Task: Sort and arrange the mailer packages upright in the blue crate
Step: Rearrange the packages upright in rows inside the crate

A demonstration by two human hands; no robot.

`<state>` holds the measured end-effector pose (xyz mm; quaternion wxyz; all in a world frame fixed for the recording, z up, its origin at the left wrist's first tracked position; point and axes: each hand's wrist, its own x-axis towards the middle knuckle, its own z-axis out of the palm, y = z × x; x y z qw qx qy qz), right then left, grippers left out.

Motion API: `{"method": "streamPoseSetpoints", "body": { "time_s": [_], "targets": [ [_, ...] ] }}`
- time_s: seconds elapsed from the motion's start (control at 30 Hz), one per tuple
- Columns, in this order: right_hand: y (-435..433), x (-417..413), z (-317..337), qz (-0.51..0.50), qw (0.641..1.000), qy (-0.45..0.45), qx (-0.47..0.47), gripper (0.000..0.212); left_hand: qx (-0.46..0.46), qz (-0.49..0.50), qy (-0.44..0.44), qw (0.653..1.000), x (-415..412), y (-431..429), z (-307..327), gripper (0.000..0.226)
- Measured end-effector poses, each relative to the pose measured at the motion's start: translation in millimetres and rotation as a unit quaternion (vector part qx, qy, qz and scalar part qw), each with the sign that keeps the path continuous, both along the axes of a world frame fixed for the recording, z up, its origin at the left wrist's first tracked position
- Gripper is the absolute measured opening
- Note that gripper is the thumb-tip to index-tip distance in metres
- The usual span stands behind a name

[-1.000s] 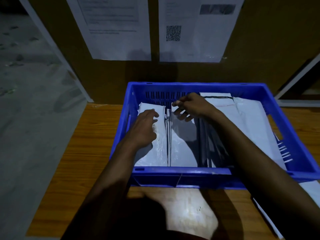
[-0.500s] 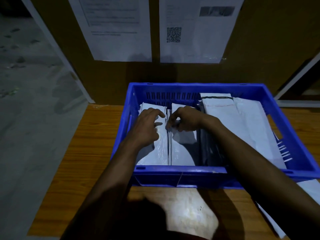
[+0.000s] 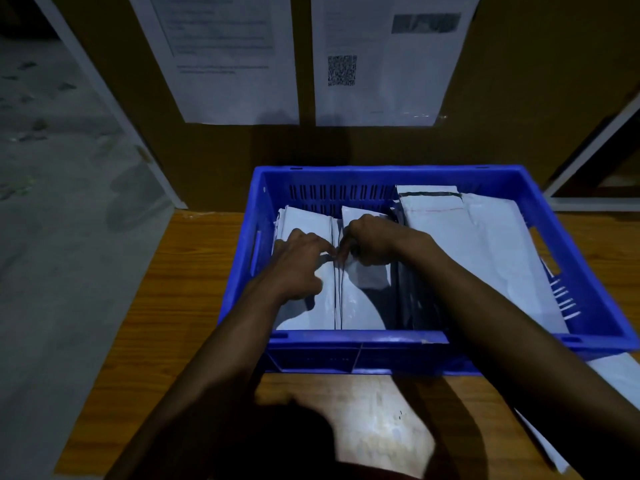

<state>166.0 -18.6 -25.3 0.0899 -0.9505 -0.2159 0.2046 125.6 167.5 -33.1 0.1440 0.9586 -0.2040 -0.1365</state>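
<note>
The blue crate [image 3: 356, 342] sits on the wooden surface [image 3: 194, 306]; inside it, toward its left wall, white mailer packages [image 3: 360, 303] stand on edge in a tight row; larger mailers [image 3: 491, 247] lean flat against its right side; one more [image 3: 620, 375] lies outside, by its right front corner. The left hand [image 3: 299, 263] presses with curled fingers on the leftmost packet, closed on nothing I can confirm; the right hand [image 3: 372, 240] pinches the top edges at the row's middle. These look light, thin, floppy and slick; best pinched along the top edge and braced sideways, or they slump.
</note>
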Motion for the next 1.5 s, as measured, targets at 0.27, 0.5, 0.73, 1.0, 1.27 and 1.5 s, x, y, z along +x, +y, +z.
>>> {"method": "streamPoseSetpoints", "body": {
  "time_s": [0.27,0.5,0.73,1.0,1.27,1.5],
  "targets": [
    [20,-4,3,-0.176,0.949,0.117,0.236,0.029,0.058,0.051,0.001,0.997,3,14,0,0.067],
    [67,4,15,-0.411,0.718,0.313,0.466,0.022,0.083,0.083,0.023,0.993,1,11,6,0.071],
    [72,12,-10,-0.461,0.697,0.335,0.435,0.051,0.077,0.087,0.044,0.992,-1,13,5,0.07],
    [76,4,-31,-0.436,0.618,0.455,0.47,0.091,0.011,0.126,-0.013,0.992,0,13,5,0.043],
    [69,17,-30,-0.463,0.629,0.428,0.455,0.104,0.028,0.132,0.055,0.989,-4,13,0,0.042],
    [77,10,-31,-0.451,0.657,0.418,0.437,0.107,0.109,0.122,0.114,0.98,-16,-1,2,0.12]
  ]
}}
